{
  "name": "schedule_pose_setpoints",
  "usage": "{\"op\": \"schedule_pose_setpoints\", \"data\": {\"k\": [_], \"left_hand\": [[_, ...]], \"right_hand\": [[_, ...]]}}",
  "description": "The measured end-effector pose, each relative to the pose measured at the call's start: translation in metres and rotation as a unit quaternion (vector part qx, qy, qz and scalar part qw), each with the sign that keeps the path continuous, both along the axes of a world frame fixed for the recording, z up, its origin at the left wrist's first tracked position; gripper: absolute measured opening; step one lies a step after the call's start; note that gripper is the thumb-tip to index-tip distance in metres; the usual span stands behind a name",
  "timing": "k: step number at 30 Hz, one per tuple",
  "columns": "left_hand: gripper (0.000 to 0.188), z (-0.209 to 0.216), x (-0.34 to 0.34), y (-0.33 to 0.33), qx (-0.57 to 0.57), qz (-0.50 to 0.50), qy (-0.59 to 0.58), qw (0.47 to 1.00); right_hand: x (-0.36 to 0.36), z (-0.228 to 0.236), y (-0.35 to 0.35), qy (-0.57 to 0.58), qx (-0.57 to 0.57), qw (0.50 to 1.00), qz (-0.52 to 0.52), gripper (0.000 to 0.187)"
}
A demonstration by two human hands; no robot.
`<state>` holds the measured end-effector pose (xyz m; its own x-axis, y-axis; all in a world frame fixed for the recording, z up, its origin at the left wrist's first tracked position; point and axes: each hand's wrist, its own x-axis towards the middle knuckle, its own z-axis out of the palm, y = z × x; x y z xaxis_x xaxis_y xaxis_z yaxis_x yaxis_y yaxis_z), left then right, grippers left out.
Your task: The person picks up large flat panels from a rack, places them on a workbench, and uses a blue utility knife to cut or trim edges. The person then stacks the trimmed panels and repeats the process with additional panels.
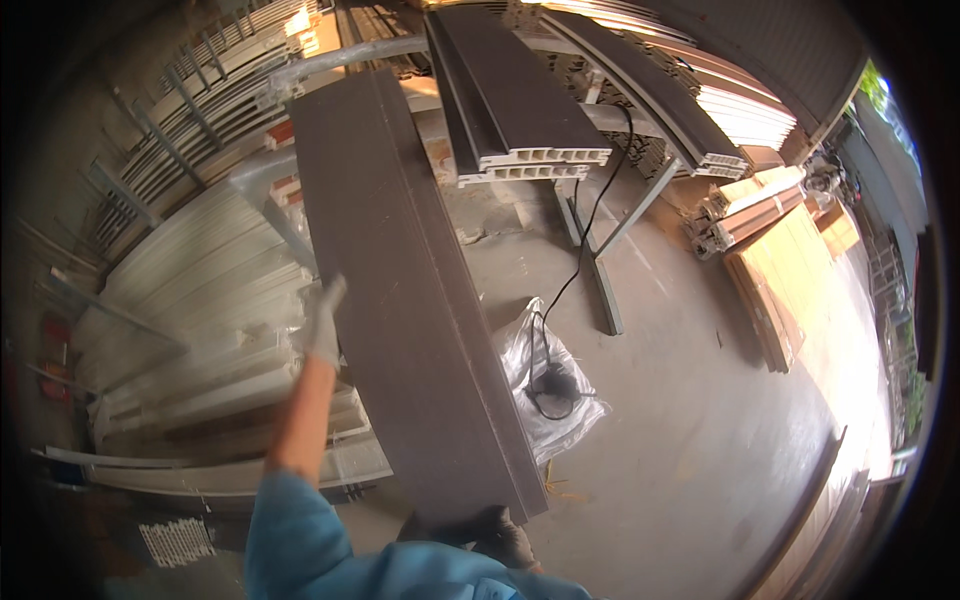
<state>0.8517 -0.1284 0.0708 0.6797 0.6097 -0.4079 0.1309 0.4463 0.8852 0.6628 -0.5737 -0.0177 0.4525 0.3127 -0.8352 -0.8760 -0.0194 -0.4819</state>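
Note:
A long dark brown profile panel [400, 290] stretches away in front of me, its near end close to my body and its far end by a wrapped rack rail. My left hand [322, 322], in a pale glove, grips the panel's left edge about midway, fingers passing out of sight beneath it. At the near end, my right hand [506, 543], in a darker-looking glove, closes on the panel's end edge, its fingers partly hidden. A raised rib runs lengthwise near the panel's right side.
Stacked brown hollow-core profiles [530, 90] rest on a metal rack [640, 210] ahead. A silvery plastic sack [565, 425] lies on the floor with a black cable [590, 240]. Long white profiles [200, 300] fill the left. Cardboard packs [785, 280] stand at right.

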Motion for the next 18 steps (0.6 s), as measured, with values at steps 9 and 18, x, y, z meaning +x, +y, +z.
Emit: {"op": "schedule_pose_setpoints", "data": {"k": [9,18], "left_hand": [[0.048,-0.103,-0.214,-0.206,-0.09,0.029,-0.006,0.996],[0.078,0.018,-0.091,-0.071,-0.115,-0.038,-0.047,0.991]], "right_hand": [[0.018,-0.017,0.005,0.211,0.176,0.96,-0.053,0.045],[0.109,0.081,0.129,-0.416,0.083,0.846,0.324,0.037]]}}
